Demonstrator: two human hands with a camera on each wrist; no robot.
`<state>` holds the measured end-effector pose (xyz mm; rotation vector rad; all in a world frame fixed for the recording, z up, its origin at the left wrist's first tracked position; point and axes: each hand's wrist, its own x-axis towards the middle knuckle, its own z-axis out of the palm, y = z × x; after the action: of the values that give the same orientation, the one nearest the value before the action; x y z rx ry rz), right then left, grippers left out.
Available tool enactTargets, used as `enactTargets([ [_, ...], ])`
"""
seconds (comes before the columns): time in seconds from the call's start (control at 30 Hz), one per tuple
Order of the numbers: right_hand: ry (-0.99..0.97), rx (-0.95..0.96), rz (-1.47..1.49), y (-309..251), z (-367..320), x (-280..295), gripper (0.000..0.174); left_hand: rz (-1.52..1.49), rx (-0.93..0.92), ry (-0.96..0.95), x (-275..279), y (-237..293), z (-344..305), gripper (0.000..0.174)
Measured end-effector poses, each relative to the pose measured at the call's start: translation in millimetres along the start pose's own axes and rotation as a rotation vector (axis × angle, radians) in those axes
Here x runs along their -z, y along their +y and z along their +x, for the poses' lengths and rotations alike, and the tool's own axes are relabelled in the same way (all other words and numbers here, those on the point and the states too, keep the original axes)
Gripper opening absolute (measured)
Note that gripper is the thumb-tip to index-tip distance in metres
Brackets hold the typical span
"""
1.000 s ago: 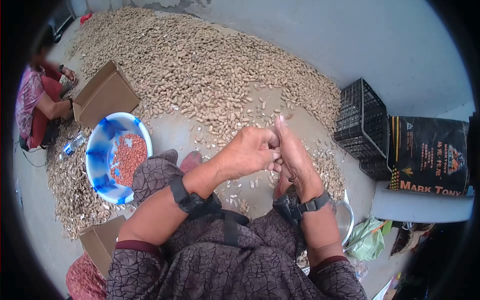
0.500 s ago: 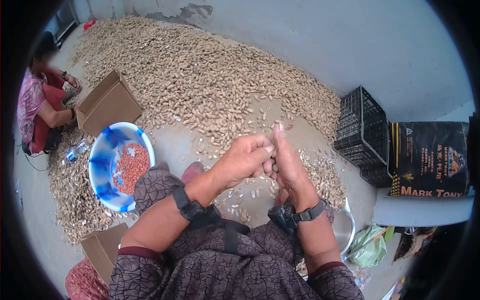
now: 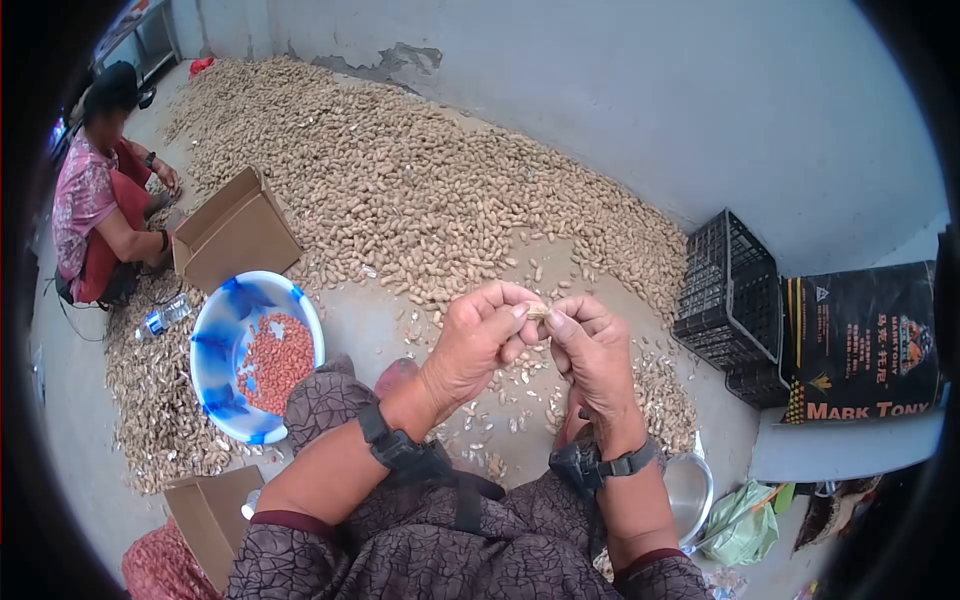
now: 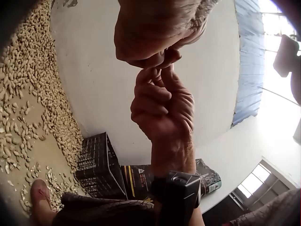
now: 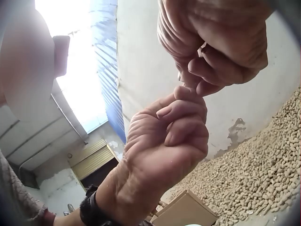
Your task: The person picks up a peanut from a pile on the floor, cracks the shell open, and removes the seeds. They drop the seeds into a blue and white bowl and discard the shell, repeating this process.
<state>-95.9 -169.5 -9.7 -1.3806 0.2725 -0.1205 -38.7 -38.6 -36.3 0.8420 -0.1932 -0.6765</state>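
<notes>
Between the fingertips of both hands, in the head view, is a pale peanut pod [image 3: 538, 312]. My left hand [image 3: 478, 335] pinches its left end with thumb and forefinger, and my right hand [image 3: 596, 355] pinches its right end, the tips nearly touching. In the left wrist view the left hand [image 4: 162, 28] is above and the right hand [image 4: 164, 106] below; fingers hide the pod. A blue-and-white basin [image 3: 208, 345] with shelled red peanuts [image 3: 280, 365] stands left of the left forearm.
A large heap of unshelled peanuts [image 3: 400, 190] spreads along the wall. Empty shells [image 3: 160, 420] lie at left. An open cardboard box [image 3: 235, 235], black crate [image 3: 725, 300], black sack [image 3: 865, 345], metal bowl [image 3: 690, 495] and green bag [image 3: 742, 525] surround me. Another person [image 3: 100, 210] crouches at left.
My right hand has turned from a flat, upright pose to a fingertip pinch, and the pod now shows between both hands. The head view has tilted up slightly.
</notes>
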Motion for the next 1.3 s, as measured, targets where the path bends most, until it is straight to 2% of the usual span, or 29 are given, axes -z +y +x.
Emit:
enactTargets([
  [0.13,0.027,-0.004,-0.024,0.8,1.8,2.8,0.012,0.039,-0.019,-0.038,-3.0,0.6,-1.4,0.014],
  [0.23,0.039,0.038,-0.103,-4.3,-0.3,1.1,0.009,-0.002,0.075,-0.021,-0.1,4.4,-1.3,0.014],
  [0.3,0.021,0.127,-0.208,-5.4,-1.0,1.6,0.008,0.021,0.092,-0.098,5.4,2.0,-0.1,0.014],
  [0.4,0.03,0.173,-0.151,-3.5,-0.7,1.8,0.008,0.001,0.141,-0.167,9.8,6.5,-2.9,0.015],
  [0.53,-0.033,0.164,-0.186,-7.1,0.0,3.2,0.01,-0.088,0.227,-0.236,11.8,10.3,-3.2,0.011],
  [0.6,-0.069,0.11,-0.059,-7.4,-0.4,1.7,0.016,-0.197,0.225,-0.261,12.6,8.4,-1.7,0.014],
  [0.77,-0.04,0.101,-0.1,-8.1,0.2,0.3,0.021,-0.155,0.191,-0.227,6.5,9.5,-3.5,0.018],
  [0.83,-0.074,0.055,-0.064,-11.3,-1.2,-2.0,0.022,-0.131,0.193,-0.197,5.3,10.0,-4.6,0.018],
  [0.93,-0.125,0.046,-0.044,-10.8,0.8,1.1,0.024,-0.194,0.187,-0.25,6.9,11.8,-5.6,0.019],
  [1.13,-0.209,-0.048,0.085,-15.5,0.0,-7.1,0.034,-0.061,0.044,-0.265,4.3,8.8,-6.5,0.016],
  [1.2,-0.229,-0.096,0.099,-12.1,3.2,-4.8,0.036,0.093,0.04,-0.242,1.6,7.2,-6.0,0.024],
  [1.3,-0.27,-0.158,0.15,-8.2,6.7,-2.1,0.038,0.143,0.06,-0.261,-1.8,13.0,-7.3,0.029],
])
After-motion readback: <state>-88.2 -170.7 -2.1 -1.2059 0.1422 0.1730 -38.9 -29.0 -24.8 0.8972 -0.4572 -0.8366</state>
